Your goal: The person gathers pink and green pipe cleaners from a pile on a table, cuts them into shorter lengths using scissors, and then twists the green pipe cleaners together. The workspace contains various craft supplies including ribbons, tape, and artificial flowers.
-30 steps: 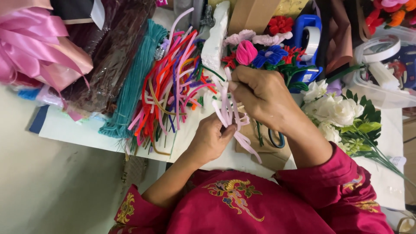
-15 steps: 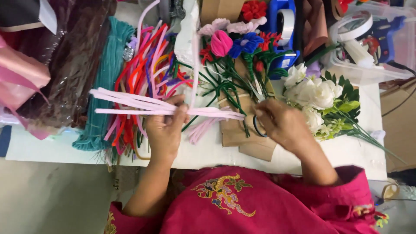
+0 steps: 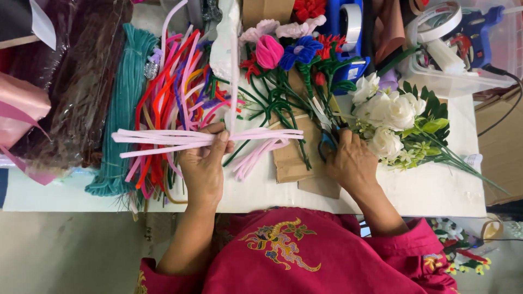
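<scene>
Left hand [image 3: 206, 163] is closed around a bundle of pale pink pipe cleaners [image 3: 180, 137], thumb on top and fingers wrapped beneath. The bundle lies level across the view, gripped near its middle, so both ends stick out free; this appears to keep the stems parallel and together. A single pale stem stands upright from the grip, toward the far side of the tabletop [image 3: 261, 190].

Right hand [image 3: 351, 160] rests palm down on the tabletop, fingers curled over blue-handled scissors [image 3: 328, 142]. The handles show at the fingertips; the blades are hidden among the green stems, so whether the hand has lifted the tool cannot be told. It is closed on the handles rather than spread.

Surrounding items:
- Loose pipe cleaners in red, orange and pink [image 3: 174, 92] lie heaped just beyond the left hand, within reach.
- A teal pipe-cleaner bunch [image 3: 122, 103] lies beside that heap, on its outer side.
- Finished pipe-cleaner flowers [image 3: 283, 51], pink, blue and red on green stems, lie between the two hands and further back.
- White artificial flowers with green leaves [image 3: 392, 114] sit just beyond the right hand.
- Brown card pieces [image 3: 297, 160] lie under the stems, apparently as a work pad.
- A clear plastic bin [image 3: 452, 81] holds a blue glue gun [image 3: 482, 24].
</scene>
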